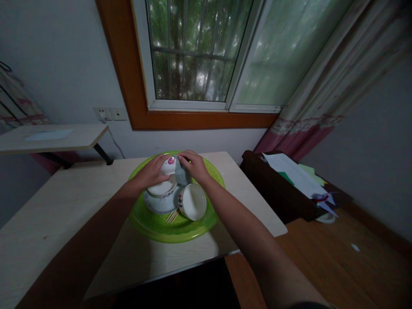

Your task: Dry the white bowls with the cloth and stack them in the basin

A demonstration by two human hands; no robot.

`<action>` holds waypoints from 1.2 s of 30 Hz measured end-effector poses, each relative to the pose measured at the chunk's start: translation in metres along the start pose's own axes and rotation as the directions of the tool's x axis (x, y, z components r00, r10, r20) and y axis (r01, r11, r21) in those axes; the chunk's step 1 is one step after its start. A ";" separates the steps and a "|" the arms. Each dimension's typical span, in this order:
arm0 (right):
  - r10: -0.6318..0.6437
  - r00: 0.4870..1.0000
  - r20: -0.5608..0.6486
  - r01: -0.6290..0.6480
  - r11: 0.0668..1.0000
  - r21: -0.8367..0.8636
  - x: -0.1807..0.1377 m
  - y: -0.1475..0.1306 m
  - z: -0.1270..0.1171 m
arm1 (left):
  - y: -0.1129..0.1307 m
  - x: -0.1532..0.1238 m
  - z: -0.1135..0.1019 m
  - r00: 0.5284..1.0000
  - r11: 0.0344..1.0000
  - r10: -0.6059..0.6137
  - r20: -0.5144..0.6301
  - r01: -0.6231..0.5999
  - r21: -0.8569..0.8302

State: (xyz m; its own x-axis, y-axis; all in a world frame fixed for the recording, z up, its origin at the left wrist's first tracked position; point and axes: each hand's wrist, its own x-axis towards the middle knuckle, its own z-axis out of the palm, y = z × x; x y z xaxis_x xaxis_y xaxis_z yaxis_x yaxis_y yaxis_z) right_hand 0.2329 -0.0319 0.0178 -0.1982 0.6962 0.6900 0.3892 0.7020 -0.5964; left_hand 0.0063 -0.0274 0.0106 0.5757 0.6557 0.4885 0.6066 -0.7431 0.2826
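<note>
My left hand (155,171) is closed round a white bowl (168,166) with a pink flower on its side, held up over the green basin (180,236). From the right, my right hand (195,165) grips a grey-blue cloth (182,174) against that bowl. Below them, another white bowl (161,187) sits on a larger pale dish (161,204). A patterned bowl (195,201) lies tipped on its side in the basin, its opening facing me. Several chopsticks (173,216) poke out between the dish and the tipped bowl.
The basin stands on a pale wooden table (64,206). A small raised shelf (54,137) with a sheet on it is at the left. Behind are wall sockets (110,113) and a window (199,51). To the right, papers (289,167) lie on a dark box (273,184).
</note>
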 end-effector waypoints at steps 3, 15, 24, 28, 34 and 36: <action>0.014 1.000 -0.014 -0.014 0.999 0.032 -0.001 0.001 0.001 | 0.000 0.000 -0.001 0.999 0.999 0.032 -0.001 -0.032 0.005; 0.035 0.984 -0.173 -0.035 0.999 0.003 -0.002 0.004 -0.001 | 0.002 0.001 -0.004 0.999 0.999 -0.038 -0.038 0.038 -0.012; -0.066 0.996 -0.053 0.065 0.998 -0.021 -0.004 -0.007 0.004 | 0.002 0.001 -0.002 0.999 0.999 -0.035 0.000 0.035 0.004; -0.023 0.996 -0.086 0.018 0.998 -0.059 -0.003 -0.002 0.004 | 0.000 0.001 -0.002 1.000 0.999 -0.027 0.002 0.027 0.018; -0.006 0.993 -0.118 -0.003 0.998 -0.070 -0.003 0.001 0.005 | -0.002 0.001 0.000 1.000 1.000 -0.021 -0.021 0.022 0.014; 0.001 0.991 -0.134 -0.012 0.997 -0.079 -0.003 0.001 0.005 | -0.001 0.002 0.000 1.000 1.000 -0.012 -0.022 0.012 0.003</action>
State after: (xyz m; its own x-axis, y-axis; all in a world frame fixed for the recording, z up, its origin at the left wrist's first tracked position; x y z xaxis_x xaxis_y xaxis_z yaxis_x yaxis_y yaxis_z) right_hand 0.2298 -0.0328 0.0131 -0.0749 0.6707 0.7380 0.4614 0.6794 -0.5706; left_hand 0.0066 -0.0257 0.0112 0.5565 0.6612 0.5031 0.6149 -0.7350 0.2858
